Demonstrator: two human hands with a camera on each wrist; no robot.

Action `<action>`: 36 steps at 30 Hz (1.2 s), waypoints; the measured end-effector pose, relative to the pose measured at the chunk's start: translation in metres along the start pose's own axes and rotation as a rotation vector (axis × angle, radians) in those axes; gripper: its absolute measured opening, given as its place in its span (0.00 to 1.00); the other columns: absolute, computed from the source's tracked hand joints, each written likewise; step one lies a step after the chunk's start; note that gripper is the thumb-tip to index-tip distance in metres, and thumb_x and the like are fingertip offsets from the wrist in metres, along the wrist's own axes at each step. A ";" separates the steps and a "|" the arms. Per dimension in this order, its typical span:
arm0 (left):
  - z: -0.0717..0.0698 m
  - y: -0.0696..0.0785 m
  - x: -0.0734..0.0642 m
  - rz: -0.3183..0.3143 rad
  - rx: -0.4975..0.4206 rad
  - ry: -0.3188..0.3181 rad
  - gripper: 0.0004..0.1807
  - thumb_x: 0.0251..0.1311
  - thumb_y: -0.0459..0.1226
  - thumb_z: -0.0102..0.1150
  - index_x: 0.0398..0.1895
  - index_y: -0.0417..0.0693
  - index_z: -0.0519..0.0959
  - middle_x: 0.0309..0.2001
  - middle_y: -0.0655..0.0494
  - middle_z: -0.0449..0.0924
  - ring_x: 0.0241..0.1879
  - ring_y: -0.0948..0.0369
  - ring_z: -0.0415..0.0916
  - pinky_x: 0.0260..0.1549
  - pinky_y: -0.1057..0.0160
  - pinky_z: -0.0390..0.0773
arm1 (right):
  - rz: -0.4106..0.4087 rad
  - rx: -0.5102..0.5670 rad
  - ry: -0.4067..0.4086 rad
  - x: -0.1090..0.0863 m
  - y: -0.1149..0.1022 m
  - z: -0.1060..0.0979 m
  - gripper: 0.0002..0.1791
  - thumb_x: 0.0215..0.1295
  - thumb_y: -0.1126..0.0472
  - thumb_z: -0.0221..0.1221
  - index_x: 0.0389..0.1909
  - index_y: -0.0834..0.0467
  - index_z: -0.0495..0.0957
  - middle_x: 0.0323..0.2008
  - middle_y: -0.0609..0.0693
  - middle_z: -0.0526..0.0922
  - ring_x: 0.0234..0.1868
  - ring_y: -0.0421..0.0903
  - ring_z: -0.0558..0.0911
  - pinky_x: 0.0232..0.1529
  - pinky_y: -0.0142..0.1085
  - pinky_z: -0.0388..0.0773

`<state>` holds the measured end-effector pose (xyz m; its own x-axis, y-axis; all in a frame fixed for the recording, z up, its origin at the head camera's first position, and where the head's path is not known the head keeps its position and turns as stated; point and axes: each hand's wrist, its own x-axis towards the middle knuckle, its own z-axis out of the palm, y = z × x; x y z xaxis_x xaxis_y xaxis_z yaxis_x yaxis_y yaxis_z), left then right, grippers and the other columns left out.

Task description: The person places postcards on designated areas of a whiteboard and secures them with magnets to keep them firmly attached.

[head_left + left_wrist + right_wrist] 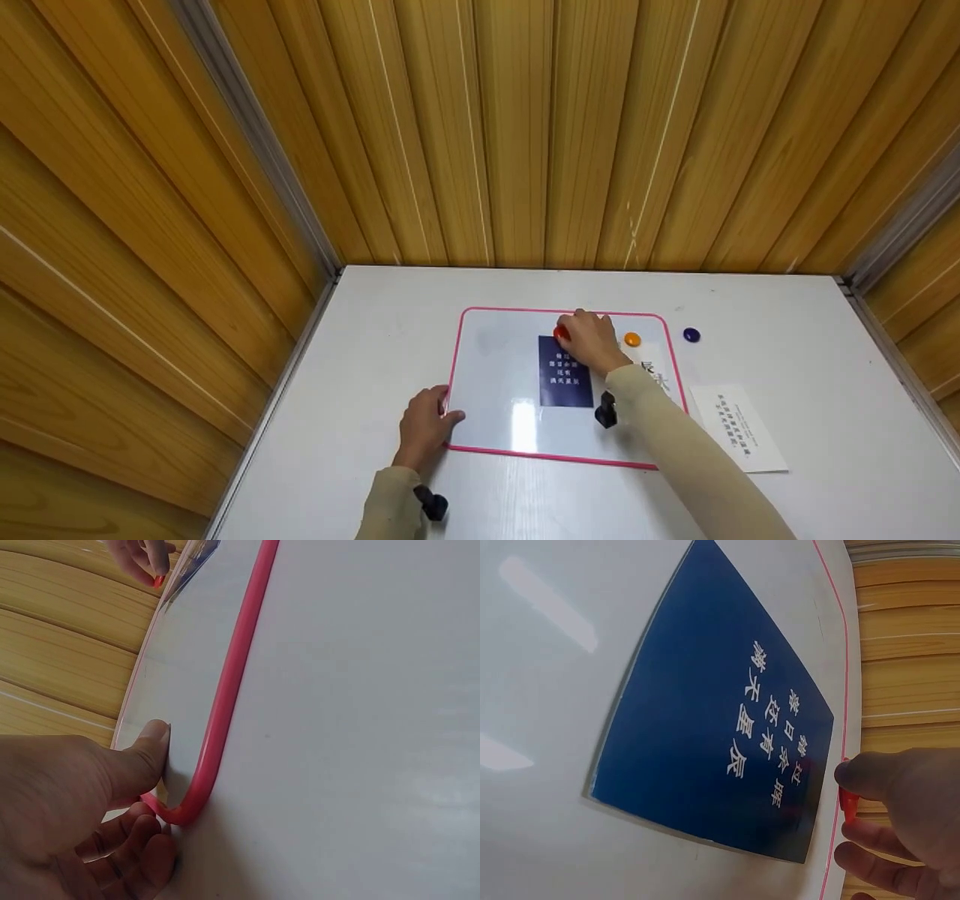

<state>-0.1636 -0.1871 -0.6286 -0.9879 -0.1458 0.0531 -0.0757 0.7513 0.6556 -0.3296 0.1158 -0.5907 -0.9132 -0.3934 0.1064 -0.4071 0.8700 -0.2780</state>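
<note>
Red disc (559, 332) sits pinched in your right hand (592, 341), by the blue card (565, 386); your left hand (426, 424), fingers curled, grips the whiteboard (491, 390) near its corner.

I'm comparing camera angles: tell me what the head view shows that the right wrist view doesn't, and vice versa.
Only the head view: the left grip at a corner of the whiteboard, the orange magnet, the dark blue magnet, and a white printed card beside the board.

Only the right wrist view: the top right corner of the navy card, hidden by the right grip in the head view.

Both: the right grip pinching the red magnet, the navy card, whiteboard and wooden wall.
</note>
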 end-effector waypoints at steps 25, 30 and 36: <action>0.001 -0.002 0.001 -0.021 -0.038 -0.011 0.29 0.57 0.39 0.76 0.62 0.41 0.80 0.34 0.54 0.76 0.33 0.58 0.70 0.35 0.56 0.72 | -0.011 -0.034 -0.006 0.006 -0.002 0.006 0.12 0.69 0.56 0.66 0.47 0.58 0.86 0.38 0.57 0.84 0.39 0.55 0.81 0.47 0.56 0.75; 0.002 -0.002 0.001 -0.021 -0.032 -0.012 0.29 0.57 0.38 0.76 0.62 0.40 0.79 0.34 0.54 0.76 0.33 0.58 0.69 0.35 0.56 0.72 | -0.011 -0.033 -0.023 0.006 -0.003 0.006 0.13 0.69 0.57 0.66 0.49 0.58 0.86 0.39 0.57 0.84 0.40 0.55 0.81 0.48 0.57 0.74; 0.001 -0.001 0.001 -0.010 -0.033 -0.010 0.29 0.57 0.38 0.76 0.62 0.40 0.80 0.33 0.54 0.75 0.33 0.58 0.69 0.34 0.56 0.71 | -0.014 -0.028 -0.034 0.007 -0.005 0.005 0.12 0.69 0.57 0.66 0.49 0.58 0.85 0.40 0.57 0.83 0.42 0.55 0.81 0.50 0.58 0.73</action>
<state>-0.1646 -0.1879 -0.6300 -0.9884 -0.1467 0.0389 -0.0813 0.7282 0.6805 -0.3337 0.1075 -0.5933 -0.9067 -0.4146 0.0775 -0.4202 0.8725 -0.2494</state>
